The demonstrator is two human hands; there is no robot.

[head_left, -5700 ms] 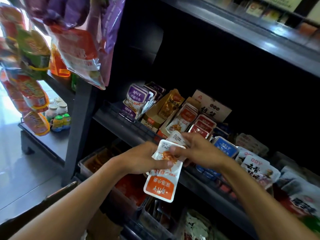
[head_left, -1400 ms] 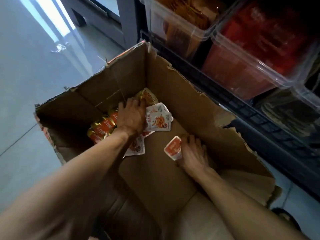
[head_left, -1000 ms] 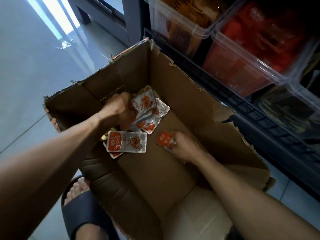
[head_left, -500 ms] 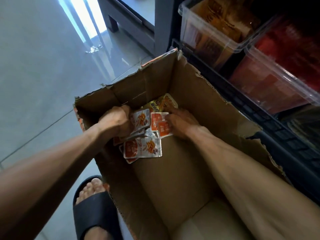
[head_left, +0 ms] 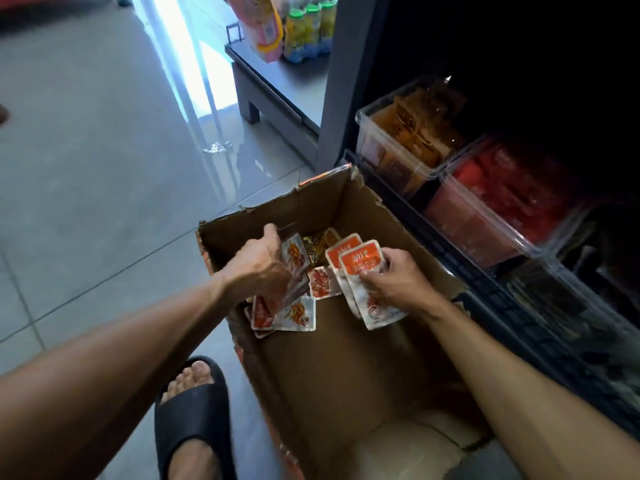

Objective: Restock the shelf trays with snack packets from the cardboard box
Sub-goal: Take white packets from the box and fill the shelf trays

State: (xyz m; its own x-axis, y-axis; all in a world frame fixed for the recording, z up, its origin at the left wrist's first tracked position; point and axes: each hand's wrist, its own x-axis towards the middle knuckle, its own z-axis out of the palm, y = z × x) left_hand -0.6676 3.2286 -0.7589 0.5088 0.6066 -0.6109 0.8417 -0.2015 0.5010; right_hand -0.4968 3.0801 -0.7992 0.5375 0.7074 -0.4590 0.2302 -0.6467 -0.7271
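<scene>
A foot in a black slipper (head_left: 194,414) stood on the grey floor (head_left: 86,188), just left of the cardboard box (head_left: 349,368). The box was open on top, and its near half showed bare brown card.

Both arms reached down into the box. The left hand (head_left: 263,268) was over the far left part of the box. Its fingers were curled round a small bunch of white and orange snack packets (head_left: 294,258), and its thumb pointed up. The right hand (head_left: 398,282) was over the far right part of the box. It pinched two white packets with orange tops (head_left: 360,268), thumb on the front and fingers behind. The two packets were fanned out, one partly over the other.

Under the left hand, more loose packets (head_left: 294,315) lay flat on the bottom of the box. One packet with a red picture (head_left: 322,282) lay between the two hands. A yellow packet (head_left: 317,247) lay against the far wall of the box.

To the right of the box stood a dark shelf (head_left: 485,292). On it, past the box, sat a clear tray of brown packets (head_left: 408,140) and, next to it, a clear tray of red packets (head_left: 502,202).

Far beyond the box, some small bottles with green caps (head_left: 311,29) stood on a low dark stand (head_left: 277,84).
</scene>
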